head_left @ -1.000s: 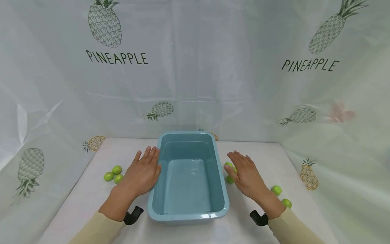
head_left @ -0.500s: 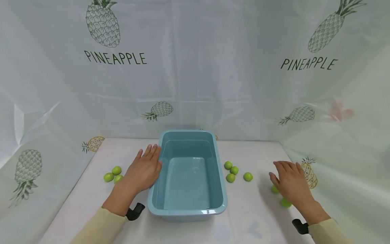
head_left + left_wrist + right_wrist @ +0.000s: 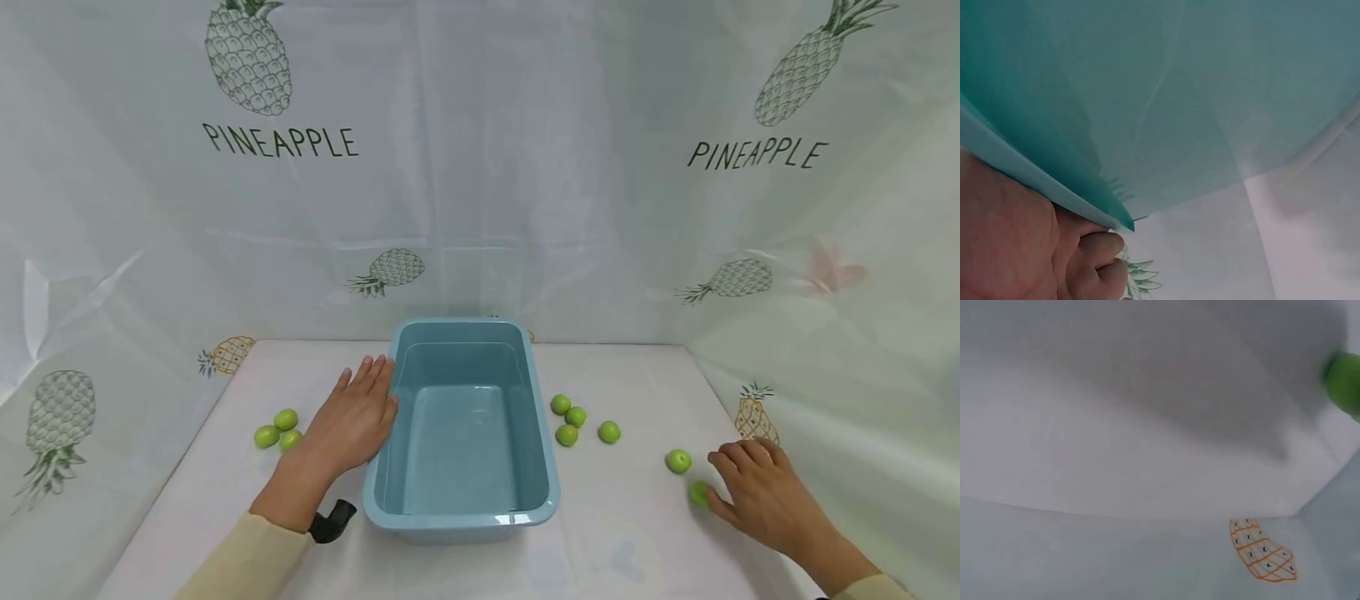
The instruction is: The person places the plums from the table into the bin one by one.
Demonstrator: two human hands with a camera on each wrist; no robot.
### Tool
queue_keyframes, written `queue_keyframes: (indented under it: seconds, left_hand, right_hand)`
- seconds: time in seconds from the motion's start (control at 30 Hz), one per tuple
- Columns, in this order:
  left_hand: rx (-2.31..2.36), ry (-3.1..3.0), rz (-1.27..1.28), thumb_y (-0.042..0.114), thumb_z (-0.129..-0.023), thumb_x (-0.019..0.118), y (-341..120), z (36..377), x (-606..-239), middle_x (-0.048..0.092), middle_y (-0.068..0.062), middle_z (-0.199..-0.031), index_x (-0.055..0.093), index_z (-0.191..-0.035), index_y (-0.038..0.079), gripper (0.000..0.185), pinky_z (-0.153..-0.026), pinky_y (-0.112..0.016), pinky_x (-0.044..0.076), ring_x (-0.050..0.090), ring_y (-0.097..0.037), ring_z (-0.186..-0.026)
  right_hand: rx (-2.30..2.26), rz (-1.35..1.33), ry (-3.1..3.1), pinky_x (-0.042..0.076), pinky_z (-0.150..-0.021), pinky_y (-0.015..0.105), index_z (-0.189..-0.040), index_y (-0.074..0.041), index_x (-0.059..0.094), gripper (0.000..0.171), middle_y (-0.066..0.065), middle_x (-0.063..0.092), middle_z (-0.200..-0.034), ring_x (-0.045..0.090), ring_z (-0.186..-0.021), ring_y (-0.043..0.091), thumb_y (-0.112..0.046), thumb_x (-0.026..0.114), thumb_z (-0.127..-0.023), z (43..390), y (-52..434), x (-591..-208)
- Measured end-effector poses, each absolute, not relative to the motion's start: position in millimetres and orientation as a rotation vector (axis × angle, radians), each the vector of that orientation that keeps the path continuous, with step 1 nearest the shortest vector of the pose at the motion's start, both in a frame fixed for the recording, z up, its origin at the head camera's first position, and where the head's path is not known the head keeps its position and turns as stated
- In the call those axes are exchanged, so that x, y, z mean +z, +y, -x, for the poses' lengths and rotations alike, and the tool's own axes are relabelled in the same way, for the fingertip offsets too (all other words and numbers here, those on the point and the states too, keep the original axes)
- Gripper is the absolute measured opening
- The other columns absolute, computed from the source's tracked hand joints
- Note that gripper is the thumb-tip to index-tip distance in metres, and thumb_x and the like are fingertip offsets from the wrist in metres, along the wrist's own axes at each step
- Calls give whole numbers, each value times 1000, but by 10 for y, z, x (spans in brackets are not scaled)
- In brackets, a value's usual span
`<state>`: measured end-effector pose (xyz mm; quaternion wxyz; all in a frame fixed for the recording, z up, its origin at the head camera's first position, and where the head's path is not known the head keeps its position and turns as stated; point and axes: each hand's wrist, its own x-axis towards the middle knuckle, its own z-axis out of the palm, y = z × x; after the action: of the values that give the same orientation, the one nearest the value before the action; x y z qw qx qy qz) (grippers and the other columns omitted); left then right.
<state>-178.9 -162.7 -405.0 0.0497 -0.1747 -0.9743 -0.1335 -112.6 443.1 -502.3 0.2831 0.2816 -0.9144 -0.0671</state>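
A light-blue plastic basin (image 3: 461, 450) stands in the middle of the table, its inside bare. My left hand (image 3: 351, 425) rests along its left rim with straight fingers; the left wrist view has the palm (image 3: 1004, 237) against the rim's outer side. At the right, my right hand (image 3: 765, 492) is low over the table, fingers slightly bent. Its thumb tip overlaps a small round green fruit (image 3: 699, 493), partly hiding it. Another green fruit (image 3: 678, 461) lies just left of the fingertips. In the right wrist view a green fruit (image 3: 1344, 384) shows at the right edge.
Several green fruits (image 3: 567, 435) lie to the basin's right, one of them, a lone fruit (image 3: 609, 432), a little apart. Three more fruits (image 3: 266, 436) sit together left of my left hand. A pineapple-print sheet (image 3: 480, 167) hangs behind and beside the white-covered table (image 3: 637, 533).
My right hand has moved right and nearer to me, from beside the basin to the right-hand fruits. The lone fruit, hidden a second ago, shows now. My left hand stays on the rim.
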Motion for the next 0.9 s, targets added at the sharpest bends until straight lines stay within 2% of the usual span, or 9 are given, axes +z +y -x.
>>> queue_keyframes:
  seconds: [0.27,0.57,0.9]
  left_hand:
    - [-453,-2959,528,26,-111,43,-1603,1790,-4046,33,-28,-167,32,-160,-10,62,-127,-67,21,25,-47,-158]
    - [-463,-2964,516,25,-112,43,-1622,1778,-4032,33,-28,-167,31,-161,-10,61,-127,-67,21,24,-47,-159]
    - [-465,-2952,520,25,-111,45,-1620,1777,-4045,33,-28,-167,31,-161,-10,61,-127,-65,22,25,-46,-158]
  right_hand:
    - [-291,-795,-2497,44,-92,62,-95,-10,59,72,7,58,-94,56,-91,33,-64,11,-106,1110,4483,-5213]
    - [-273,-824,-2503,44,-89,58,-91,-13,55,71,4,54,-92,56,-89,31,-64,9,-107,1132,4488,-5296]
    - [-157,-799,-2388,43,-83,56,-101,-1,59,64,13,59,-94,55,-86,37,-56,26,-107,1334,4360,-5236]
